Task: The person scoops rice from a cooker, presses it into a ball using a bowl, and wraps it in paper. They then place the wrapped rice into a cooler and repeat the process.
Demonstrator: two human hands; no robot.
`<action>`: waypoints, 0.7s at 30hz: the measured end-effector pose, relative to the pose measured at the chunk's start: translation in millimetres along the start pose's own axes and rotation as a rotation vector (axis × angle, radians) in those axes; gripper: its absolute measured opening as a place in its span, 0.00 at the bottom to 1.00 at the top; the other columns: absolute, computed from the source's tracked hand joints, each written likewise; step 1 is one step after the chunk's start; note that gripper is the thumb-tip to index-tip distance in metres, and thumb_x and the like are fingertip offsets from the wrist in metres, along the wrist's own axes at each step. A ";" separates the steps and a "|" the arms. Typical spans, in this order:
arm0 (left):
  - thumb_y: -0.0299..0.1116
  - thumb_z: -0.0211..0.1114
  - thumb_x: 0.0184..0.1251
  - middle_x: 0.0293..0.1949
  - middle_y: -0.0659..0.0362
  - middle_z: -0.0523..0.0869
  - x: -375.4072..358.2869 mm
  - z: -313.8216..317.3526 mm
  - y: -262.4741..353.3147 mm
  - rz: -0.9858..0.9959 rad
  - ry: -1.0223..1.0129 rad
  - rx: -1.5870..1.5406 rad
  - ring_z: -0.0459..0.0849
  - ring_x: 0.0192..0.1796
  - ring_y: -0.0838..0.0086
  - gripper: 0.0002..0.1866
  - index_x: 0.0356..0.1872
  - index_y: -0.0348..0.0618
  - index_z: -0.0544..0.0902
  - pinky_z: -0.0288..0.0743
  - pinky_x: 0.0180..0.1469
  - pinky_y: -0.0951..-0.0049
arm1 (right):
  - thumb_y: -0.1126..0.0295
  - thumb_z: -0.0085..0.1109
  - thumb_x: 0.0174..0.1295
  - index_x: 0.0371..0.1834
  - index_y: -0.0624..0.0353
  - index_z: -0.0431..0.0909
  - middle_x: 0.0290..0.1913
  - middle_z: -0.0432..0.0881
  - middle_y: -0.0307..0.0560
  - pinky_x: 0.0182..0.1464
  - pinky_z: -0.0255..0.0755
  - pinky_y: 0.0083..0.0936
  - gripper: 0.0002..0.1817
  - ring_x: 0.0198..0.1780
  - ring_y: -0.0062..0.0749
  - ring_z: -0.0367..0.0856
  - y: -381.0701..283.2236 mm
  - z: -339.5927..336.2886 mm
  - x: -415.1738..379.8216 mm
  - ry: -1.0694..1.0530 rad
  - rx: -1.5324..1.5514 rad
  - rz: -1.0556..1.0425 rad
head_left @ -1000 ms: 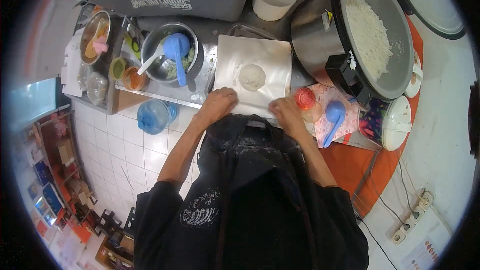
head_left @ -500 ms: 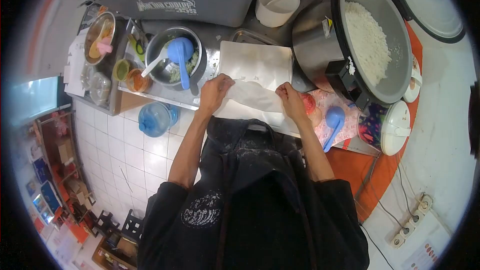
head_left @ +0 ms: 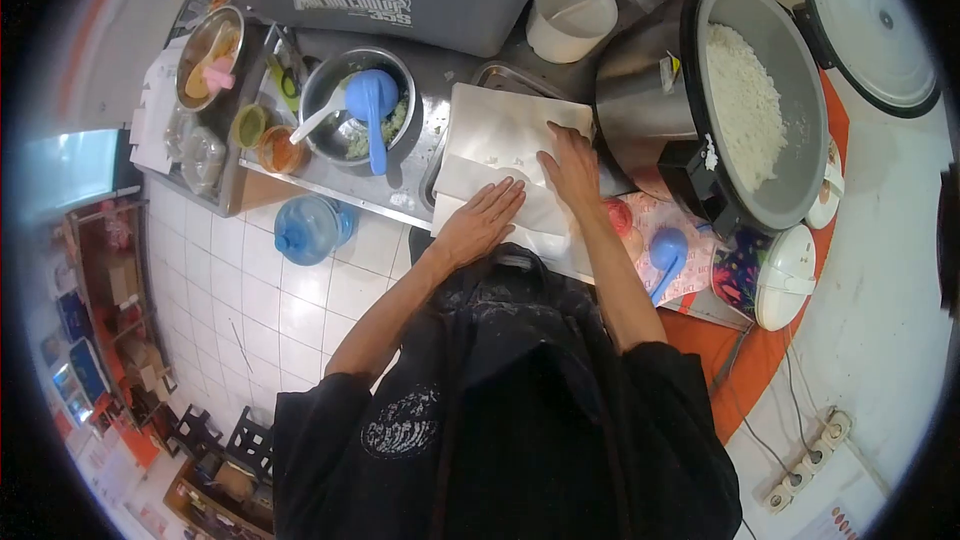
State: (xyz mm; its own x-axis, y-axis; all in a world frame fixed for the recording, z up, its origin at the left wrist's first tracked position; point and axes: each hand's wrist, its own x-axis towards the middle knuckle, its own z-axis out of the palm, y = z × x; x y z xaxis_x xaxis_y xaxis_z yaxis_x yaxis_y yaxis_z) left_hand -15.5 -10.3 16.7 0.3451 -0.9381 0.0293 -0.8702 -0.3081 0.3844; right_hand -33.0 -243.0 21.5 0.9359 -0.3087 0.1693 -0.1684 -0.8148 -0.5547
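Observation:
A stack of pale wrapping paper (head_left: 500, 115) lies on the counter in front of me, its near part folded over. My left hand (head_left: 483, 222) rests flat on the folded part, fingers stretched out. Over the right side of the paper, my right hand (head_left: 573, 168) has its fingers apart, the tips on or just above the sheet. A few white grains, which look like rice, show on the paper between the hands. Whatever lies under the fold is hidden.
To the right, a large cooker (head_left: 650, 90) holds white rice (head_left: 742, 105), its lid raised. Left stands a metal bowl (head_left: 318, 90) with a blue scoop (head_left: 372, 100). A grey cooler (head_left: 390, 0) is behind. Another blue scoop (head_left: 668, 252) lies right of my arm.
Both hands have let go of the paper edge they were pinching. The left now presses flat on the paper; the right has opened and moved farther up the sheet.

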 end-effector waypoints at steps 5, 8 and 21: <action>0.43 0.54 0.80 0.80 0.53 0.61 0.4 -1.5 -5.0 0.013 -0.007 -0.021 0.56 0.82 0.61 0.29 0.75 0.39 0.66 0.50 0.83 0.58 | 0.69 0.67 0.61 0.50 0.59 0.81 0.55 0.81 0.55 0.58 0.72 0.47 0.14 0.52 0.53 0.81 1.4 -0.6 20.1 -0.406 -0.018 0.213; 0.43 0.54 0.80 0.80 0.53 0.60 0.8 -2.1 -4.1 0.006 -0.014 -0.026 0.55 0.83 0.62 0.29 0.75 0.39 0.66 0.51 0.83 0.58 | 0.68 0.66 0.62 0.46 0.60 0.80 0.49 0.82 0.53 0.55 0.71 0.42 0.13 0.50 0.50 0.79 1.9 -1.5 8.0 -0.274 0.199 0.183; 0.37 0.65 0.68 0.69 0.51 0.75 -9.8 -29.2 -7.7 0.090 0.139 -0.012 0.65 0.78 0.58 0.29 0.68 0.40 0.74 0.55 0.81 0.57 | 0.72 0.65 0.60 0.42 0.56 0.79 0.44 0.79 0.44 0.54 0.68 0.42 0.09 0.49 0.44 0.76 -45.8 -17.2 -70.4 -0.173 -0.004 -0.216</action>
State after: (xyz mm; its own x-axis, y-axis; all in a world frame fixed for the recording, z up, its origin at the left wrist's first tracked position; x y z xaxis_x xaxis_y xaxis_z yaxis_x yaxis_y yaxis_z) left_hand -1.9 5.8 40.3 0.3123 -0.9306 0.1912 -0.8957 -0.2213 0.3857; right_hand -96.5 -192.4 48.9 0.9891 -0.0399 0.1418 0.0397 -0.8547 -0.5175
